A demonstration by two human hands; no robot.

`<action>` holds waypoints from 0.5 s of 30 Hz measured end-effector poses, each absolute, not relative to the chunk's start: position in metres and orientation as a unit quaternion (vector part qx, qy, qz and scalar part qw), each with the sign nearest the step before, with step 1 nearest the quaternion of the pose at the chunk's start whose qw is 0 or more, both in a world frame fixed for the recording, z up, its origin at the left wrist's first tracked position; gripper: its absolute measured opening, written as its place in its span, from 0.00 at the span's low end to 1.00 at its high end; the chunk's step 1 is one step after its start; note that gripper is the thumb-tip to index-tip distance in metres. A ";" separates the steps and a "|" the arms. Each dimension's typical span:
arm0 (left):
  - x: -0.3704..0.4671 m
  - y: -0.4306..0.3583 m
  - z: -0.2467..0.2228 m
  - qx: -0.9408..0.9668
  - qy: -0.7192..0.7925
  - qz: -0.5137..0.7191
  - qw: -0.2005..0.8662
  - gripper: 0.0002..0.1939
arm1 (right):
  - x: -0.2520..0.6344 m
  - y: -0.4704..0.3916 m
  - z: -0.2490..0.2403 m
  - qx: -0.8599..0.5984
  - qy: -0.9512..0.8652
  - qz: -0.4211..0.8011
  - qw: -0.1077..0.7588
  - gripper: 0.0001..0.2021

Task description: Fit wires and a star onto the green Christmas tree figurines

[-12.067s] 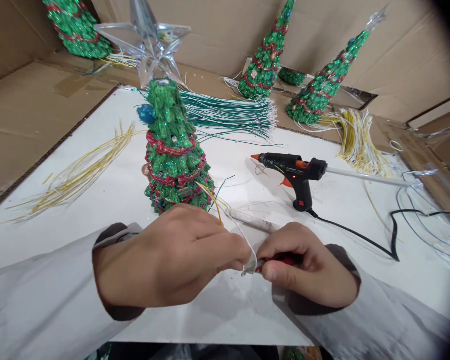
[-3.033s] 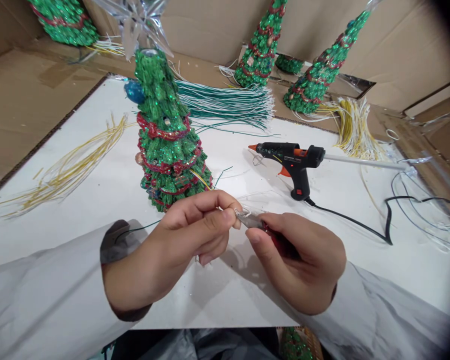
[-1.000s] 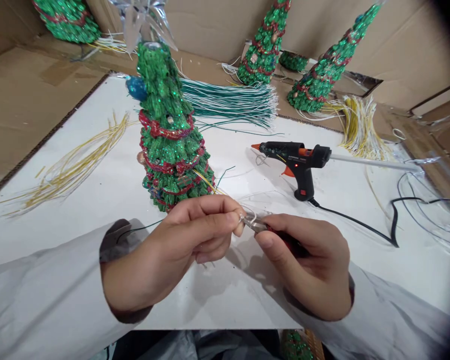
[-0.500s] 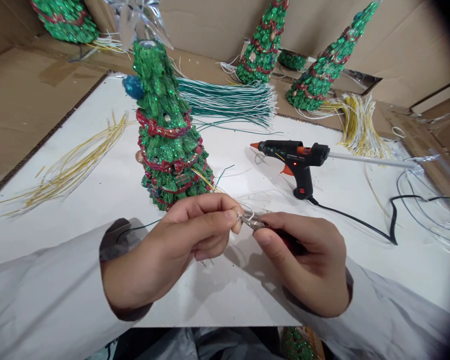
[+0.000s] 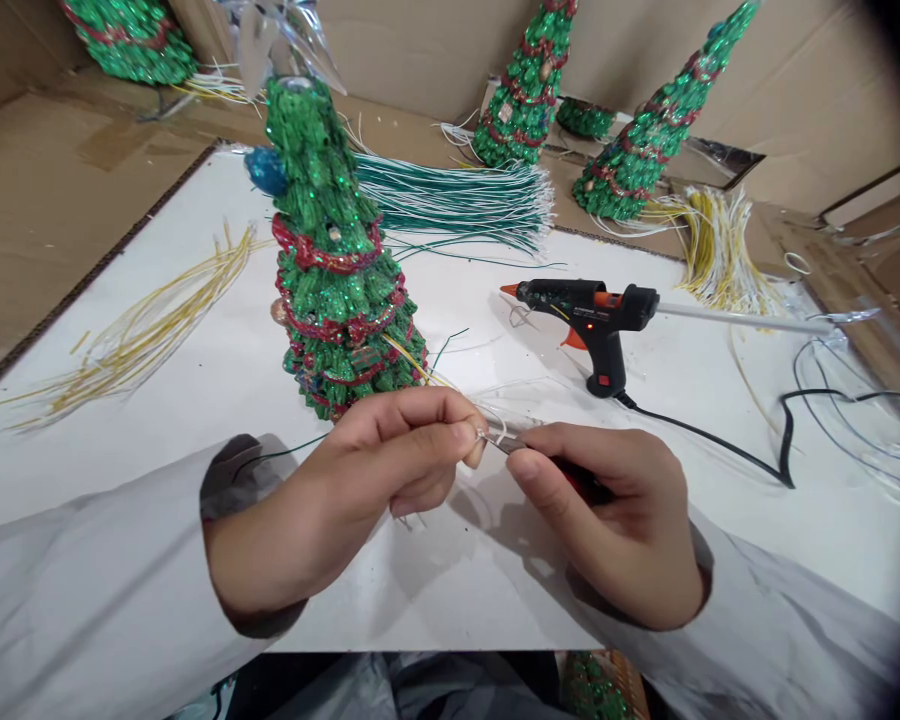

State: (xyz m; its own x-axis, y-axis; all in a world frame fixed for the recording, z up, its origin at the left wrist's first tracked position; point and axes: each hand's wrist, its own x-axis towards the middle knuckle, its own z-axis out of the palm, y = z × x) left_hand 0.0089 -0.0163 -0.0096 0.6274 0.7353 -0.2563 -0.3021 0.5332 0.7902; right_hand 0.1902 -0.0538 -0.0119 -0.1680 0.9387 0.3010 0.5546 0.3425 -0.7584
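Note:
My left hand point(image 5: 390, 460) pinches thin wires at a small clear tip, between thumb and forefinger. My right hand point(image 5: 607, 510) is closed around tweezers point(image 5: 504, 444), whose metal tips meet the wire ends at my left fingertips; the dark red handle is mostly covered by the palm. A white wire loops up beside the metal tips. Behind my left hand stands a glittery green Christmas tree ornament point(image 5: 337, 270) with red garlands and a clear star point(image 5: 281, 40) on top. Yellow and white wires point(image 5: 409, 358) run from its side toward my fingers.
A black glue gun point(image 5: 592, 310) with a lit red light stands at the right, its cord trailing right. Bundles of green-white wires point(image 5: 457, 205) and yellow wires point(image 5: 150, 330) lie on the white board. More trees point(image 5: 637, 140) stand along the cardboard wall point(image 5: 412, 60).
My right hand has turned the tweezers slightly, and their jaws look closer together. My left hand has barely moved, and the tree stays in place.

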 end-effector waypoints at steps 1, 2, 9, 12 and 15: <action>0.009 -0.017 -0.009 0.365 0.297 0.313 0.825 0.09 | 0.190 -0.053 -0.011 -0.518 -0.720 0.253 0.387 0.14; 0.008 -0.017 -0.009 0.364 0.297 0.314 0.825 0.09 | 0.190 -0.053 -0.011 -0.518 -0.717 0.256 0.389 0.14; 0.010 -0.016 -0.005 0.348 0.296 0.318 0.831 0.10 | 0.190 -0.054 -0.012 -0.517 -0.709 0.274 0.394 0.12; 0.011 -0.016 -0.005 0.343 0.292 0.326 0.831 0.11 | 0.189 -0.055 -0.012 -0.516 -0.711 0.270 0.394 0.11; 0.011 -0.015 -0.005 0.346 0.297 0.326 0.828 0.11 | 0.188 -0.055 -0.011 -0.516 -0.713 0.269 0.391 0.12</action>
